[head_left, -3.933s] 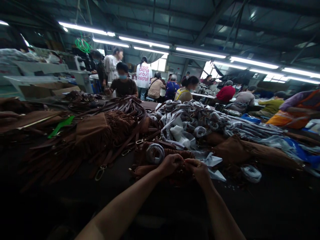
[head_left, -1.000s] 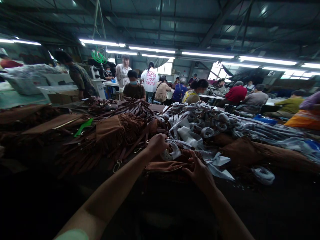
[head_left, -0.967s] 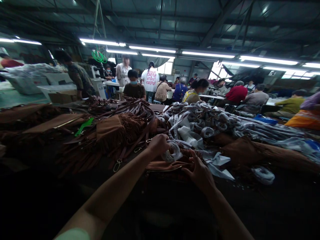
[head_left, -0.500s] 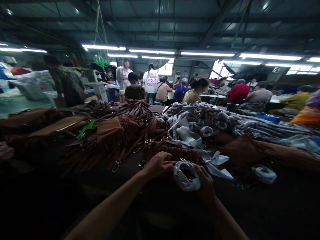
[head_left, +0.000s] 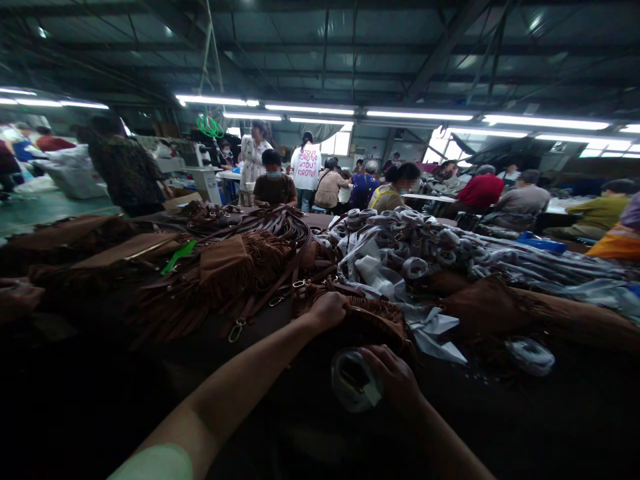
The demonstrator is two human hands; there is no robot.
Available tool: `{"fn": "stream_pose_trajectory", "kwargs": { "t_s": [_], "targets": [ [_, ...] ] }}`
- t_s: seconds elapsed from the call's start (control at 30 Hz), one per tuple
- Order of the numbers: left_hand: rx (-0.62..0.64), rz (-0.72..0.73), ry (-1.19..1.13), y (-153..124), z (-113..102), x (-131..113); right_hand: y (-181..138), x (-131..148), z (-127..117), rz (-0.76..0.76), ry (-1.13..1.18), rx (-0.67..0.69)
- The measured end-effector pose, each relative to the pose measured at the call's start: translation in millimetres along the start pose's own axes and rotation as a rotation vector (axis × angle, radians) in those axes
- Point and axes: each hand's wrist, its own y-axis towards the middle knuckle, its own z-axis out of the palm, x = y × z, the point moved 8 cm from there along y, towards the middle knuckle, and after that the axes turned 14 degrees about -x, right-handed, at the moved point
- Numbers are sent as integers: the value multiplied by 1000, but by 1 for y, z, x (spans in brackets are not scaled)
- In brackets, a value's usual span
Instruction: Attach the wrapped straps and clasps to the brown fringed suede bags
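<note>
My left hand (head_left: 327,311) reaches forward with its fingers closed on the near edge of a brown fringed bag (head_left: 383,319), whose rim bows up beside it. Nearer to me, my right hand (head_left: 395,375) grips the right side of a coiled strap wrapped in clear plastic (head_left: 356,387). The coil hangs just in front of the bag, and a bit of gold metal shows inside its ring. Right of that hand, another wrapped coil (head_left: 530,356) lies on the dark table (head_left: 280,400).
Brown fringed bags (head_left: 225,267) and loose straps with gold clasps (head_left: 237,331) cover the left. A heap of plastic-wrapped straps (head_left: 415,243) fills the right. A green comb-like tool (head_left: 179,257) rests among the bags. Another person's hand (head_left: 20,295) is at far left; several people sit beyond.
My left hand has moved from beside the coil onto the bag's edge, which is now raised. My right hand has drawn the wrapped coil down and slightly left.
</note>
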Motion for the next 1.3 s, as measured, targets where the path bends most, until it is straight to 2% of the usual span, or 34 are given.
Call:
{"fn": "stream_pose_trajectory", "kwargs": {
  "t_s": [0.13,0.23,0.37,0.57,0.67,0.73,0.8,0.87,0.97,1.07,1.13,1.23,1.3],
  "targets": [
    [-80,171,33,-9,-19,-31,16,-35,6,322,-444,66],
    [-116,281,86,-16,-25,-46,28,-44,19,448,-628,214],
    [-72,294,94,-28,-17,-35,32,-36,36,419,-600,365],
    [-77,242,87,-42,-21,-10,17,-24,35,219,-500,370],
    [-141,219,91,-35,-32,-12,5,-30,43,154,-422,402],
    [-195,209,102,-30,-38,-16,-1,-40,48,178,-397,420],
    [-149,247,122,-31,-32,-21,-3,-53,49,247,-402,404],
    [-46,311,135,-37,-19,-23,-2,-64,49,311,-426,372],
    [76,358,60,-52,-10,-16,0,-68,50,334,-428,362],
    [147,278,-105,-65,-21,7,2,-58,50,267,-309,382],
    [118,146,-172,-72,-36,29,2,-53,45,270,-305,367],
    [27,-43,-159,-87,-54,60,-5,-56,35,429,-477,378],
    [9,-115,-140,-100,-56,70,-8,-49,32,500,-557,376]
  ]
}}
